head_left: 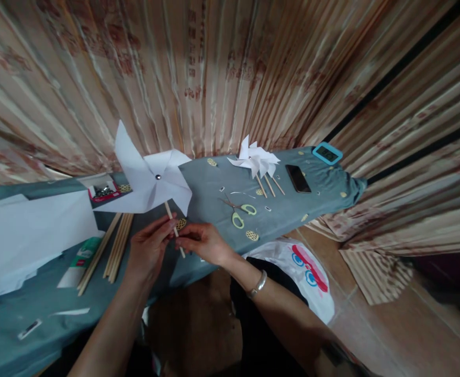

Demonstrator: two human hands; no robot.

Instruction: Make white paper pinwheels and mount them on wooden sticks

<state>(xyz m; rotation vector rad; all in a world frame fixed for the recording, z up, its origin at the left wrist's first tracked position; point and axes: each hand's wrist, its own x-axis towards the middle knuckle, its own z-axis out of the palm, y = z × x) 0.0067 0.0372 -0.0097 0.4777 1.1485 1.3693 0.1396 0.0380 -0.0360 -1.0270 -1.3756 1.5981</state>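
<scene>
A white paper pinwheel [145, 183] with a shiny pin at its centre is held up over the table on a thin wooden stick. My left hand [151, 241] pinches the stick just below the paper blades. Lower on the same stick, the thumb and fingers of my right hand [202, 242] are closed round it. The stick's bottom end sticks out beneath both hands. Several similar white pinwheels [255, 159] lie overlapped at the back of the table, their sticks pointing toward me. Scissors [238, 212] with pale green handles rest right of my hands.
White paper sheets [37, 225] cover the table's left side, beside a green-and-white tube [81, 262] and loose wooden sticks [118, 246]. Behind these stands a small box of metal pins [103, 191]. A phone [298, 178] and a blue-framed clock [327, 153] lie at the right. Curtains hang behind.
</scene>
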